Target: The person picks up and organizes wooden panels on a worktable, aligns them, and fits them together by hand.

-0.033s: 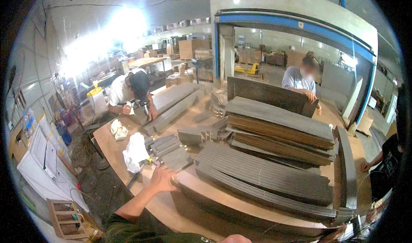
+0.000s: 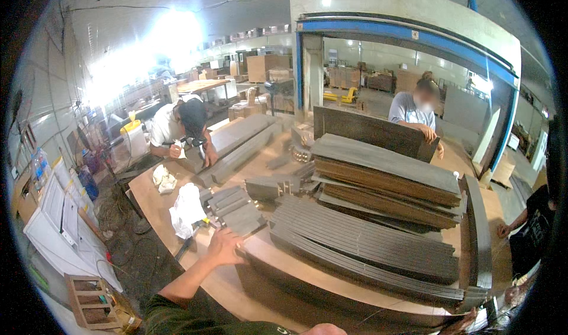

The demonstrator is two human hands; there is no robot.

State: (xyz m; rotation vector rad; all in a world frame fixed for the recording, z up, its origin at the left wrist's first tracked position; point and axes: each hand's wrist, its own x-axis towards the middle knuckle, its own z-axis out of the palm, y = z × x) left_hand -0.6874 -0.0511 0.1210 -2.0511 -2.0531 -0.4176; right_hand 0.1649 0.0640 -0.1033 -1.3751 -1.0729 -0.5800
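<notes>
My left hand grips the left end of a long dark panel, its fingers closed over the top corner. The panel stands on edge along the near side of the table. By the panel's far right end, a dim skin-coloured patch may be my right hand; its fingers cannot be made out. Just behind the panel lies a row of long grey slats, packed side by side. Short grey pieces with light dowel pegs lie beyond my left hand. Near them is a crumpled white bag.
Long boards are stacked behind the slats. A person in white bends over boards at the far left. Another person holds an upright dark panel. A third person's dark sleeve shows at the right. A blue-and-white frame rises behind.
</notes>
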